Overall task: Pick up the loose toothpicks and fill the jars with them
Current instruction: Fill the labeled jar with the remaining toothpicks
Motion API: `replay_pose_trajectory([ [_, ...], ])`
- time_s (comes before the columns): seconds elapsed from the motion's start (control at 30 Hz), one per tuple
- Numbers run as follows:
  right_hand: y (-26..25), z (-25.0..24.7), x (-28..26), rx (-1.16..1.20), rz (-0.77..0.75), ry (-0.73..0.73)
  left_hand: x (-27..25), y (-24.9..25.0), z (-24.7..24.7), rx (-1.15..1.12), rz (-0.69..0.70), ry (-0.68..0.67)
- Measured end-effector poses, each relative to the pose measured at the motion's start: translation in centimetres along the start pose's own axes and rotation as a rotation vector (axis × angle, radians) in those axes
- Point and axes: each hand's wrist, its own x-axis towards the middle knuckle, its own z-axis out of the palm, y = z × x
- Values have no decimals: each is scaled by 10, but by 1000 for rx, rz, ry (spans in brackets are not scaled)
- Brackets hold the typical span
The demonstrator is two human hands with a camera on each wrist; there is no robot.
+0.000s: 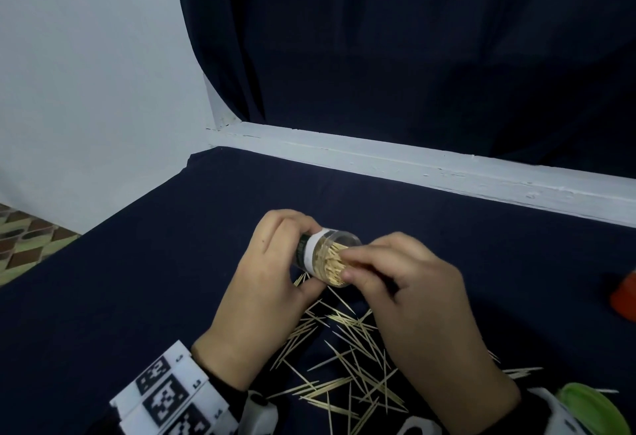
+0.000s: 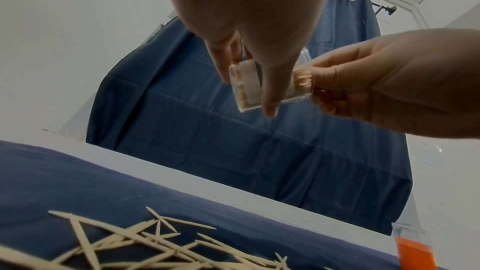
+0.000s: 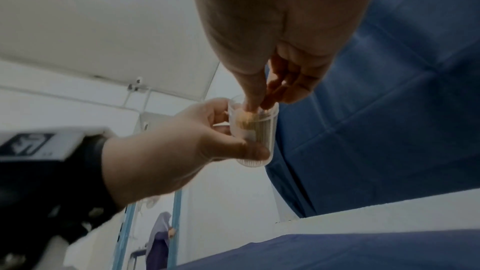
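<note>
- Head view: the left hand is gripping a clear jar above the dark-clothed table, tilting its mouth toward the right hand. The right hand's fingertips are sitting pinched together at the jar's mouth, against the toothpicks packed inside. Loose toothpicks are lying scattered on the cloth just below both hands. An orange object is sitting at the right edge, and a green one near the right wrist.
- Left wrist view: thumb and fingers are wrapping round the jar, held well above the loose toothpicks. A second clear jar with an orange label is standing on the table.
- Right wrist view: the right fingertips are dipping into the jar's open mouth; whether they are pinching a toothpick, I cannot tell.
</note>
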Motion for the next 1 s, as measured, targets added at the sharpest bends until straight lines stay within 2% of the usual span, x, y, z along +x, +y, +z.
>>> replay_pose_trajectory([
  [0.07,-2,-4,0,21,-3,50,0,0,0,3,-2,3],
  [0.2,-8,3,-3,-54,-38,-19,-1,2,1,-5,-2,-7],
  [0.37,-6,5,-4,-68,-68,-26,-1,0,0,-15,-9,2],
  [0.57,-3,-2,-2,-58,-5,100,-1,0,0,-5,-1,2],
  [0.83,-3,-2,0,20,-54,36,-1,2,0,-9,-11,-12],
  [1.0,-4,1,-1,-62,-107,1,0,2,0,-14,-21,-8],
])
